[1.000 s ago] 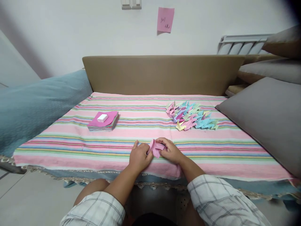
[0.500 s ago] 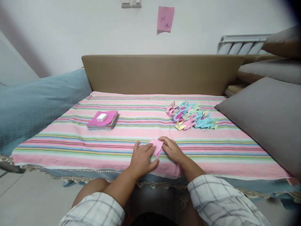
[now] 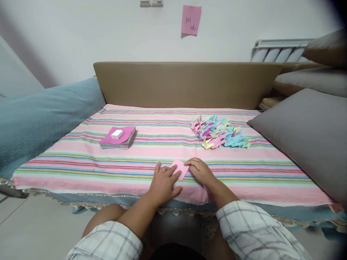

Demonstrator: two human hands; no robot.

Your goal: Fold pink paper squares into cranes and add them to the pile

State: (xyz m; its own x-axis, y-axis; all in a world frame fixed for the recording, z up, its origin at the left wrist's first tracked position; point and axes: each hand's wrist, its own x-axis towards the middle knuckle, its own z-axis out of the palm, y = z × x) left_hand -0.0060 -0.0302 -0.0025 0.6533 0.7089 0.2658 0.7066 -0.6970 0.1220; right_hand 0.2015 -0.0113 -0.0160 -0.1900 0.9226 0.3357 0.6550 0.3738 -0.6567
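Observation:
A small pink folded paper (image 3: 181,169), now a flat diamond shape, lies on the striped cloth in front of me. My left hand (image 3: 164,181) rests on its left side, fingers spread and two fingertips pressing the paper down. At the right corner, my right hand (image 3: 201,170) has its thumb and index finger closed on the edge; the other fingers are curled. Beyond my right hand sits a group of folded paper cranes (image 3: 219,134) in pink, blue, yellow, green and purple.
A stack of coloured paper sheets (image 3: 127,144) lies to the left, with a small white block (image 3: 117,134) on top. Grey cushions (image 3: 306,133) border the right side, a blue-covered armrest (image 3: 54,108) the left. Behind stands a brown backrest (image 3: 184,85).
The pink paper has gone from a raised, partly opened fold to a flattened diamond. My left hand has loosened its grasp and spread over it; my right hand stays at the right corner.

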